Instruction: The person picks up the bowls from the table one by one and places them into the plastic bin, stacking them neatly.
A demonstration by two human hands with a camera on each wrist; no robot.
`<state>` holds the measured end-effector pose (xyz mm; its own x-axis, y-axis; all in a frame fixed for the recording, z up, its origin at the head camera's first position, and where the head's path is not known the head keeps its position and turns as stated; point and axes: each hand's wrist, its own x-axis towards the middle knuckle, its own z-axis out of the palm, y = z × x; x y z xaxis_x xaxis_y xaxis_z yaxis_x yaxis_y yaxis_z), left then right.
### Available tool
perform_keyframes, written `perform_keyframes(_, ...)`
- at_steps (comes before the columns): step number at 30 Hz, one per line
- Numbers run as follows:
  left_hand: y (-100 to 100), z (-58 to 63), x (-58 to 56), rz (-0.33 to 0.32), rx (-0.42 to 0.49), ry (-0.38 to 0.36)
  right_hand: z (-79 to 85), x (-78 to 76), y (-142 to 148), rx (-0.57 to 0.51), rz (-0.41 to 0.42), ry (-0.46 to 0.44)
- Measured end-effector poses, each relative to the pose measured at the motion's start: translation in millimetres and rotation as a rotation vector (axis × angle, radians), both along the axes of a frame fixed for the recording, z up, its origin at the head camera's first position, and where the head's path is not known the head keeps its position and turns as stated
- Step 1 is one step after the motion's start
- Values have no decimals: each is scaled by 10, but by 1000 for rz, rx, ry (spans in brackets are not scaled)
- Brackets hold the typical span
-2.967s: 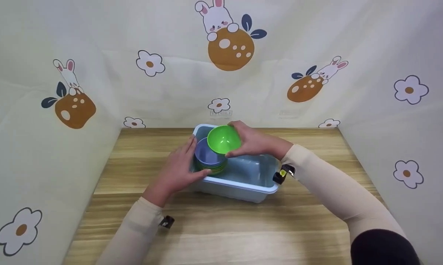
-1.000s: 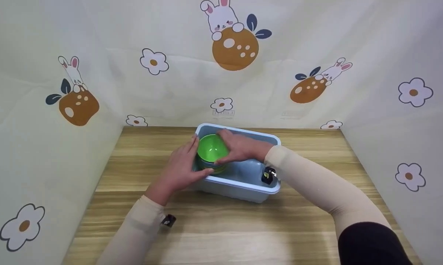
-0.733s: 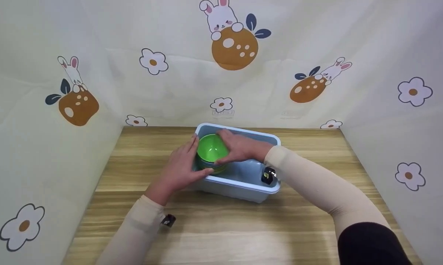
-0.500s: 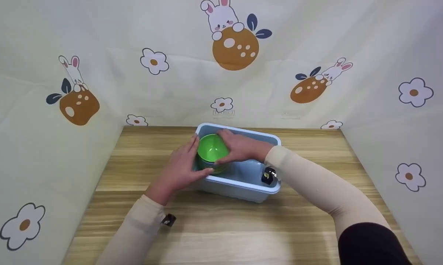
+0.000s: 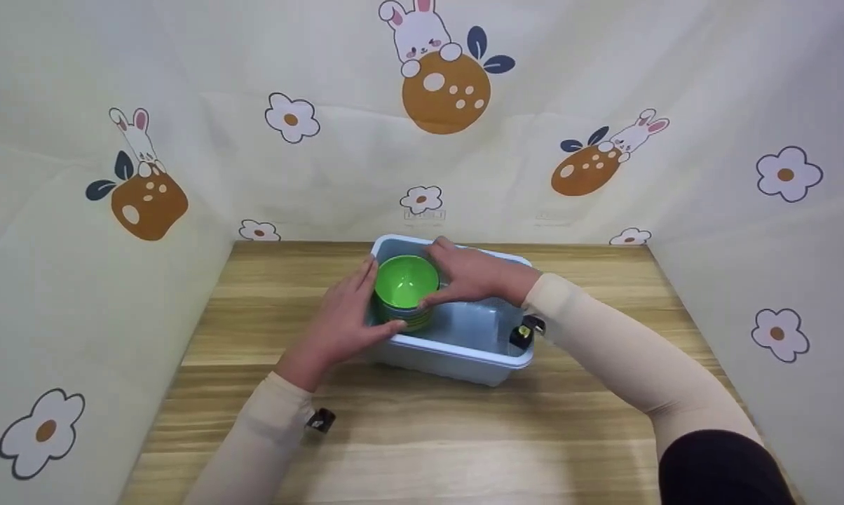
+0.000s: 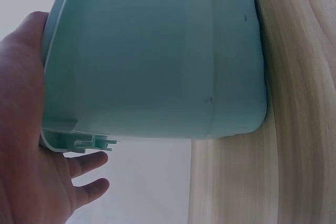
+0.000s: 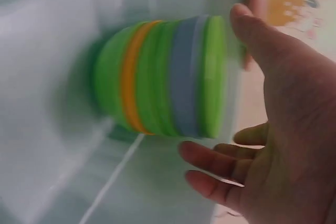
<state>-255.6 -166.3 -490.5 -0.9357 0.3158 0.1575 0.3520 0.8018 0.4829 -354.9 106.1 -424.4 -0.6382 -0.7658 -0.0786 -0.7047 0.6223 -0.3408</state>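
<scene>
A stack of plastic bowls stands at the left end of a light blue plastic bin. The top bowl is green, with a blue one below it, then green and orange edges in the right wrist view. My right hand is beside the stack, fingers and thumb spread apart and holding nothing. With my left hand I hold the bin's near left corner, thumb over the front rim and fingers along the left end. In the left wrist view, fingertips show past the bin's end handle.
The bin sits on a wooden table close to the back wall, a pale cloth printed with rabbits, oranges and flowers. Similar cloth walls rise on the left and right. Small black cameras are strapped at both wrists.
My right hand lowered the green bowl from above the stack onto the blue one. In the last half second it let go and drew back right. The left hand stayed on the bin.
</scene>
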Motion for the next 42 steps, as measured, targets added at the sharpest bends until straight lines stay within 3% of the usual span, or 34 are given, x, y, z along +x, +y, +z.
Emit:
perform_keyframes(5,-23,-1,-10,6,2,-3,189,87,297,-102,-58,-116)
perform_keyframes(11,-76,5,-4,6,30,7,236,237,668,-235,-92,-122)
perform_keyframes(22,-106,9,-14,14,50,-4,-43,557,1272,-523,-209,-74)
perform_keyframes(31,-118,-28,-31,14,55,4,-352,756,1563,-747,-306,-60)
perform_keyframes(38,-133,-42,-32,11,78,32,-493,823,1636,-815,-366,-101)
perform_keyframes(42,-158,-95,-34,9,177,77,-552,815,1675,-825,-409,-99)
